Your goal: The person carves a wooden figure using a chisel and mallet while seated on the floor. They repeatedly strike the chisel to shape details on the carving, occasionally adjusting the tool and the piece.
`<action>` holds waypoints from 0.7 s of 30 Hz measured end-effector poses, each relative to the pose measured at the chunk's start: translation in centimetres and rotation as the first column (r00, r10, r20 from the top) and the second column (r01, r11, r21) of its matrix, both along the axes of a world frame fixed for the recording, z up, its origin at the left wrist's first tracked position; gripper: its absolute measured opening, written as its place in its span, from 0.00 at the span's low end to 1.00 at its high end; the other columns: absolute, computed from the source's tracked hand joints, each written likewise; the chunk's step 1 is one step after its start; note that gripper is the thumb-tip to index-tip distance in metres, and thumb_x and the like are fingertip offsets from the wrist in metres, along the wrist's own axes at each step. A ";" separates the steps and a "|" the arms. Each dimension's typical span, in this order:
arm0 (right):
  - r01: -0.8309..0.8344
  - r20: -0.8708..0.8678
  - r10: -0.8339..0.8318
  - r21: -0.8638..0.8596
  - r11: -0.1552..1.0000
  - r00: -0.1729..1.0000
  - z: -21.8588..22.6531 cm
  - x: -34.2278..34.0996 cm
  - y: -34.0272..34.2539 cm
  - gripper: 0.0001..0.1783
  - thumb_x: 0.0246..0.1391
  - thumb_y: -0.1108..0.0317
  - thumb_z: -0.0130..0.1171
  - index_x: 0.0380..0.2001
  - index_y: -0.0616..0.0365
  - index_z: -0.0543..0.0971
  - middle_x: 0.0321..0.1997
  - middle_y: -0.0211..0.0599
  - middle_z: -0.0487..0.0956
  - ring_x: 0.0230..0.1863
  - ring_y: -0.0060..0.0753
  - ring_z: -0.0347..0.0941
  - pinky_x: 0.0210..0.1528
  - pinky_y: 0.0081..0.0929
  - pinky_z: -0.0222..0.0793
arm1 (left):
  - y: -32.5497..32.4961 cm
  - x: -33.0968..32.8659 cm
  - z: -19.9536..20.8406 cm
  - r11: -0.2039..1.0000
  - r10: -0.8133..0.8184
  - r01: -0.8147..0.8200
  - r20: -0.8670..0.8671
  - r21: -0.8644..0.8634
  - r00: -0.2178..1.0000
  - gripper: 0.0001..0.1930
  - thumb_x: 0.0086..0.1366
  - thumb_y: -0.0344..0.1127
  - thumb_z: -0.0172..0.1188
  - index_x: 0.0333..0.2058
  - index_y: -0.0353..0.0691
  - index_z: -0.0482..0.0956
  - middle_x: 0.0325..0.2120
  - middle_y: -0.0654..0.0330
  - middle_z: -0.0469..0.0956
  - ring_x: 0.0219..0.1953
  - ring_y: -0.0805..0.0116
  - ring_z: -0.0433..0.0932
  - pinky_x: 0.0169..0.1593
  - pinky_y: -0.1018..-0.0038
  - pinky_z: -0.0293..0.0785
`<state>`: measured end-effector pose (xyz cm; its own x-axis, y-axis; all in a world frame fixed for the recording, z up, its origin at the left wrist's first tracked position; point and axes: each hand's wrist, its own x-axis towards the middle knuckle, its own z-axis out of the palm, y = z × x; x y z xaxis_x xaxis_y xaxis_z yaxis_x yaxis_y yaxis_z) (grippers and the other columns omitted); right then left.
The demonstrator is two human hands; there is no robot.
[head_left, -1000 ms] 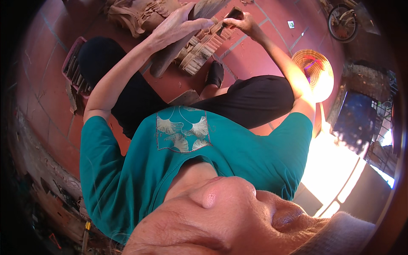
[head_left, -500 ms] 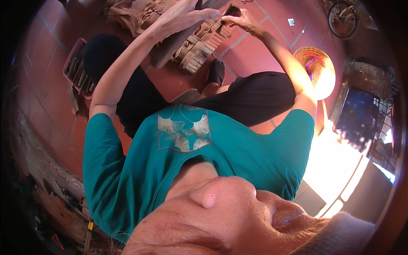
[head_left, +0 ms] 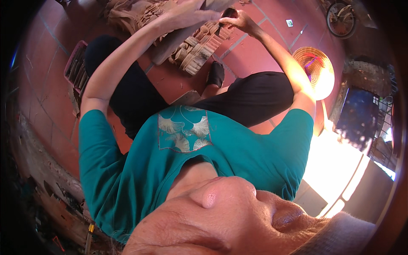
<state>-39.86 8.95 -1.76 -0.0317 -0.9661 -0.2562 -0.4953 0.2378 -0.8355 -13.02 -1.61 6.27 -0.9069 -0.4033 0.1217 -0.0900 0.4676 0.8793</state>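
A long, flat, dark wooden plank [head_left: 172, 46] slants across the upper middle. My left hand [head_left: 180, 18] is closed over its far part, thumb stretched along toward my right hand; the other fingers are partly cut off by the picture's edge. My right hand [head_left: 242, 20] grips a short, dark hand tool [head_left: 228, 13], whose thin end points down at a carved block of light wood [head_left: 194, 54]. That block lies on the floor just right of the plank, its surface ridged and curled. The tool's tip is too small to make out.
More carved wood [head_left: 134, 17] is heaped at the far left. A pink-rimmed basket [head_left: 70, 63] of flat dark pieces stands beside my left knee. Right of my right arm lies a woven straw hat [head_left: 321, 78]. A wheel [head_left: 341, 20] stands far right on the red tiled floor [head_left: 250, 53].
My left forearm and elbow have shifted slightly left, and the left hand with them. The plank's near end has moved a little away from me. My right hand stays nearly in place.
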 end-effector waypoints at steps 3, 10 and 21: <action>0.029 -0.092 -0.030 -0.019 0.999 0.995 0.3 1.3 0.3 0.22 0.57 0.53 0.67 0.46 0.59 0.83 0.40 0.37 0.85 0.37 0.27 0.82 0.37 0.27 0.80 | -1.1 0.1 1.1 0.985 -0.047 0.101 0.340 -0.143 0.939 0.34 0.62 0.59 0.64 0.51 0.32 0.75 0.32 0.49 0.80 0.30 0.66 0.82 0.35 0.71 0.79; 0.057 -0.081 -0.056 0.006 0.998 0.995 0.4 0.9 0.4 0.22 0.60 0.53 0.65 0.48 0.59 0.83 0.42 0.40 0.85 0.39 0.31 0.84 0.40 0.30 0.82 | -2.3 -1.3 1.7 0.929 -0.056 0.248 0.558 -0.275 0.828 0.35 0.57 0.61 0.64 0.52 0.35 0.75 0.40 0.41 0.82 0.43 0.51 0.82 0.49 0.57 0.75; 0.043 0.036 -0.043 -0.003 0.999 0.998 1.1 0.9 0.4 0.24 0.57 0.48 0.67 0.44 0.59 0.82 0.41 0.41 0.84 0.41 0.33 0.83 0.44 0.33 0.82 | -3.2 -1.9 -0.2 0.934 0.037 0.156 0.518 -0.323 0.854 0.36 0.53 0.59 0.66 0.51 0.33 0.77 0.38 0.43 0.83 0.43 0.53 0.82 0.48 0.59 0.76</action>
<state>-38.93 9.38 -0.69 -0.0642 -0.9649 -0.2546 -0.4541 0.2554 -0.8535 -14.87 -4.84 6.11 -0.8980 -0.3665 -0.2436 -0.4401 0.7467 0.4988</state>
